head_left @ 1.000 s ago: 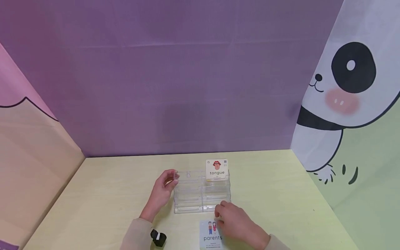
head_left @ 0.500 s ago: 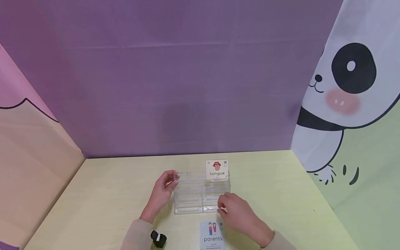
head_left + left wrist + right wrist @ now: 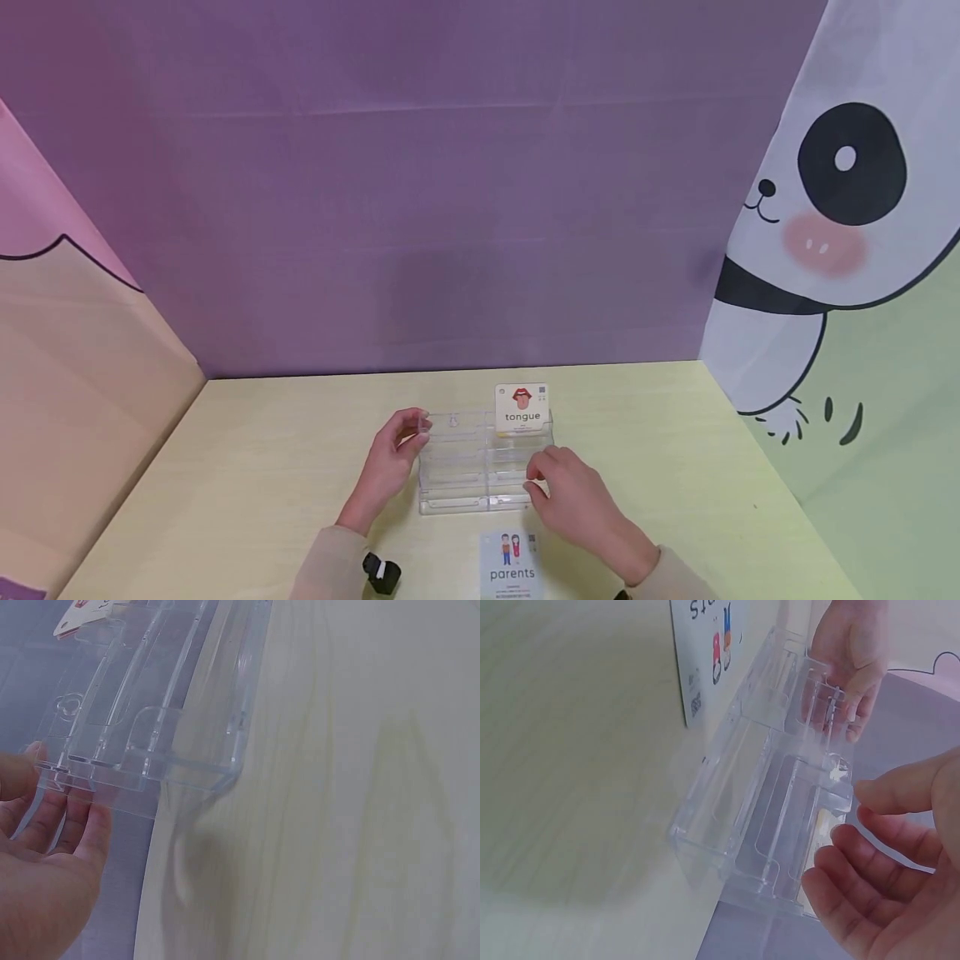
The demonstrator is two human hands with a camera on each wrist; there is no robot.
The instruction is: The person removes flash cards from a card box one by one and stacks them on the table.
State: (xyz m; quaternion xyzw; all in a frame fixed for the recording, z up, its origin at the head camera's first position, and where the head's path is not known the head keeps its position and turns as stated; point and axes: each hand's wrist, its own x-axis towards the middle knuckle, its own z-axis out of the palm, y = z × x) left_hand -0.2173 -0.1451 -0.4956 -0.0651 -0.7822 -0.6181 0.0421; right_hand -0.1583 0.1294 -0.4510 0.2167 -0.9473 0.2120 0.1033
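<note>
A clear plastic card rack (image 3: 453, 482) with tiered pockets in two columns stands tilted on the table. At its upper left corner my left hand (image 3: 387, 462) pinches the plastic edge between thumb and fingers, also plain in the left wrist view, where the hand (image 3: 56, 881) is below the rack. A white "tongue" card (image 3: 522, 408) sits in the top right pocket. My right hand (image 3: 576, 500) hovers by the rack's lower right side. In the right wrist view its fingers (image 3: 855, 859) are loosely curled with nothing between them. A light blue "parents" card (image 3: 512, 568) lies in front of the rack.
The pale wooden table (image 3: 285, 450) ends at a purple cloth backdrop (image 3: 450, 208). A panda-printed panel (image 3: 840, 250) stands on the right, a beige and pink one (image 3: 82, 350) on the left. Below the left sleeve is a small black device (image 3: 383, 575).
My right hand has come away from the parents card, moving up and slightly right to the rack's lower right side. The left hand, rack and both cards stay in place.
</note>
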